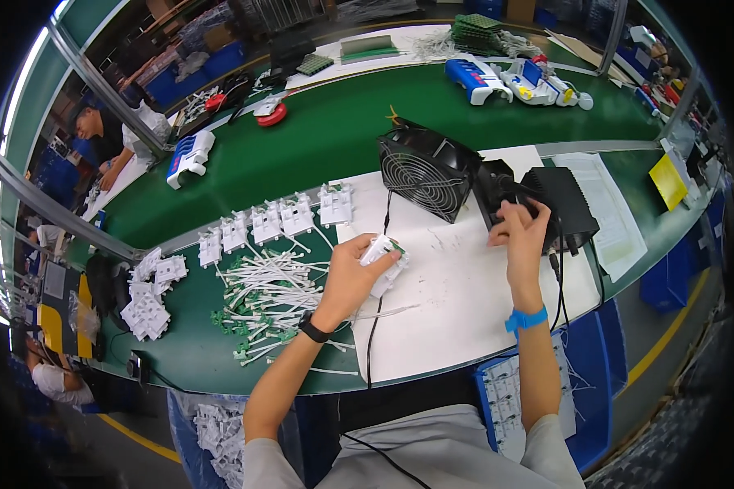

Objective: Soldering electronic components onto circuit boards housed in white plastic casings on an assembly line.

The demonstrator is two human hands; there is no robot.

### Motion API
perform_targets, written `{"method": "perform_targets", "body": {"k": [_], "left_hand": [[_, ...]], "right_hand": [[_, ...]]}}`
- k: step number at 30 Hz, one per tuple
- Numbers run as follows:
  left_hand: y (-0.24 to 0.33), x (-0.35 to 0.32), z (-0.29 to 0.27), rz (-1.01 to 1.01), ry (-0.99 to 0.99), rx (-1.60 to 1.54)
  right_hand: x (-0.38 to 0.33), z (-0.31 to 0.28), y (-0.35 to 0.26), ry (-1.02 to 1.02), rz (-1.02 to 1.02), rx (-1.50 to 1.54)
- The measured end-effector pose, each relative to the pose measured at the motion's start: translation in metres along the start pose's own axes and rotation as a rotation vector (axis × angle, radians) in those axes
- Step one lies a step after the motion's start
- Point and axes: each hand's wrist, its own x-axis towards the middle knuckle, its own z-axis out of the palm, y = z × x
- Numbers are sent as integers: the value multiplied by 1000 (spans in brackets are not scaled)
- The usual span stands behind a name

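A white plastic housing with a bit of green circuit board (pixel 389 262) is gripped in my left hand (pixel 356 273), over the white sheet (pixel 457 301). Thin white wires trail from it. My right hand (pixel 520 228) is at a black holder (pixel 497 183), beside a black box-shaped unit (pixel 561 204). Its fingers are bent and closed around something dark that I cannot make out. Left of my left hand lies a heap of white wires with small green boards (pixel 273 293). Behind the heap stands a row of white housings (pixel 267 223).
A black fan with a round grille (pixel 424 173) stands at the sheet's far edge. More white housings (pixel 145 306) are piled at left. Blue-and-white shells (pixel 475 80) rest on the green belt (pixel 326 122). A blue bin (pixel 591 383) is below right. Another person (pixel 98 134) sits far left.
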Motion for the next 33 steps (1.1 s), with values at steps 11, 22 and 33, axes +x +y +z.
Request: {"method": "perform_targets", "body": {"k": [11,22,33], "left_hand": [[-25,20,24,-11,-96,-31],[-43,20,37,16,-74,-36],[-46,13,44,68,-24,-27]], "right_hand": [[32,-13,9,160,-496,-765],[55,-11,40,163,-657,-599],[49,-9,40,110,-615,-589]]}}
